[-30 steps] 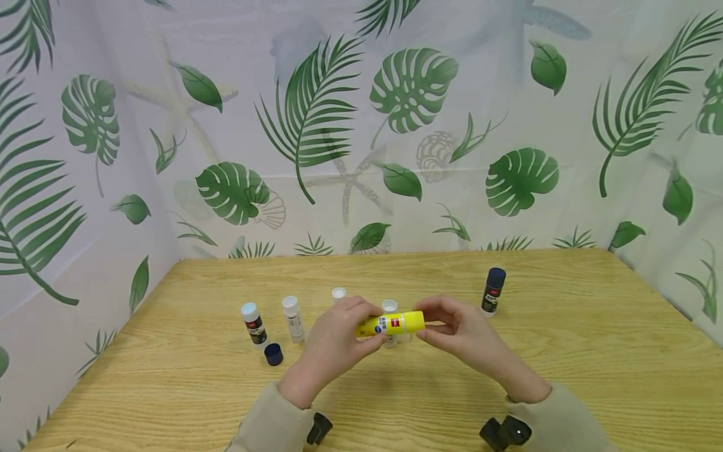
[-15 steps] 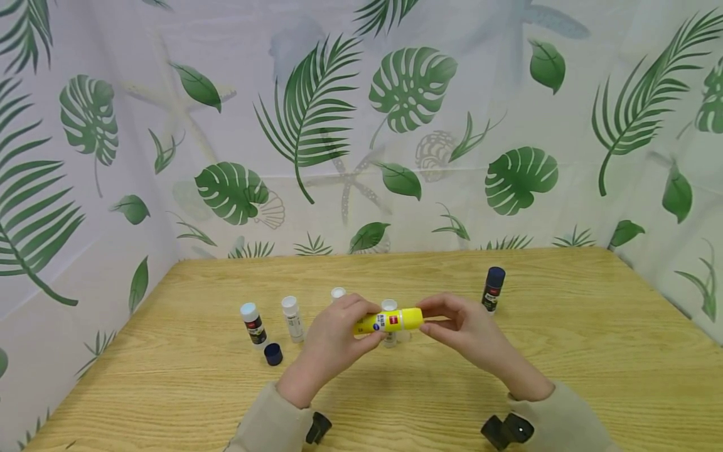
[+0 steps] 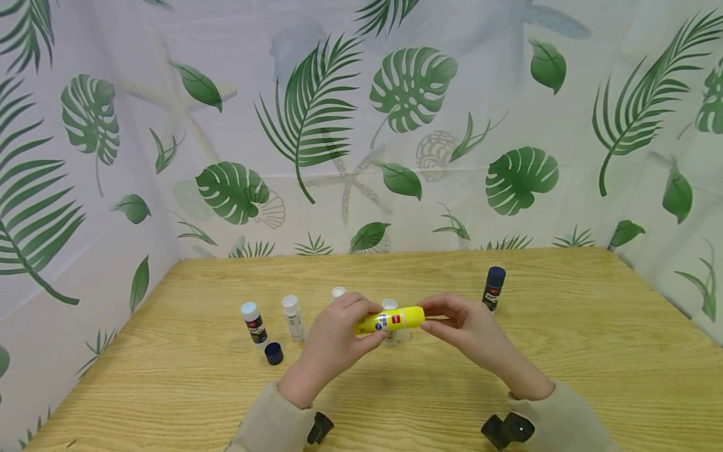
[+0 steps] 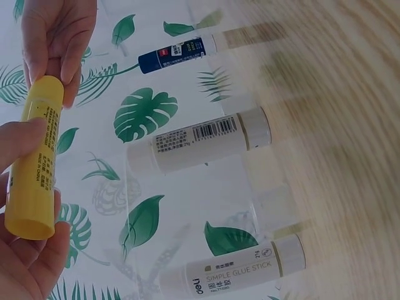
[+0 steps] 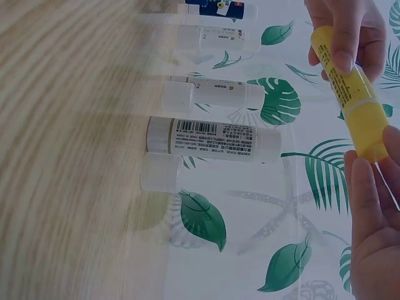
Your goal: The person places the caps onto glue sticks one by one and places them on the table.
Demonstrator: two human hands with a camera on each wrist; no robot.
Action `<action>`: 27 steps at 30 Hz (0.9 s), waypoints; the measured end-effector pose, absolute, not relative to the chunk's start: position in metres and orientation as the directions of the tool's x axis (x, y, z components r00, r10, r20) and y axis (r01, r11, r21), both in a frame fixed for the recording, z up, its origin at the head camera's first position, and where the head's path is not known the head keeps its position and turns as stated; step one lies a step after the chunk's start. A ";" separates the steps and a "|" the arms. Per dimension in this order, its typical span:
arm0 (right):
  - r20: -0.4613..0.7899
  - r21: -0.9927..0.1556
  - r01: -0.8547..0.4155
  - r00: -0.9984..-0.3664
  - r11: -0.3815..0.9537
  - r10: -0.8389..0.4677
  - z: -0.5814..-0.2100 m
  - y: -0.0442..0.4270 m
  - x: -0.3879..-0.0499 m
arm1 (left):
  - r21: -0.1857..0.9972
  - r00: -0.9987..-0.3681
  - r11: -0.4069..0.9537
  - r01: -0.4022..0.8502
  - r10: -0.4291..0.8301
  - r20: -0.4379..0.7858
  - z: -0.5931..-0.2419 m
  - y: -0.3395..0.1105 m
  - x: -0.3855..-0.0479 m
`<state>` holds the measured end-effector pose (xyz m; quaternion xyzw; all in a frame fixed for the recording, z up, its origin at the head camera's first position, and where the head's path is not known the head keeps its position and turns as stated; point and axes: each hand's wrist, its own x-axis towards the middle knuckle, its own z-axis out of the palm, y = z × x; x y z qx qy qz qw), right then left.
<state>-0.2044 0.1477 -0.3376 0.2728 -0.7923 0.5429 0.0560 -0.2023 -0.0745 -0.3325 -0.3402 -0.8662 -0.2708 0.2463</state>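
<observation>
Above the light wood-grain table (image 3: pixel 429 392), a yellow cylindrical plastic glue stick (image 3: pixel 390 321) is held roughly level between both hands. Left hand (image 3: pixel 337 331) grips its barrel, thumb and fingers curled round; right hand (image 3: pixel 464 325) pinches the other end. White cylindrical plastic glue sticks (image 3: pixel 294 319) stand upright nearby. Small round navy cap (image 3: pixel 273 353) rests beside a dark-labelled glue stick (image 3: pixel 255 328) at left.

Head view: lighting even and moderately bright; faint, soft shadows on the tabletop (image 3: pixel 395 402), midway between its left and right edges. Both wrist views: dimmer, hazy; tabletop grain smeared, surface carrying pale reflections.
</observation>
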 end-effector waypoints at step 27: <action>0.455 -0.784 -0.567 -0.801 0.253 -0.389 -0.335 0.149 -0.202 | 0.258 -0.603 0.611 0.748 0.463 0.650 -0.329 -0.072 -0.198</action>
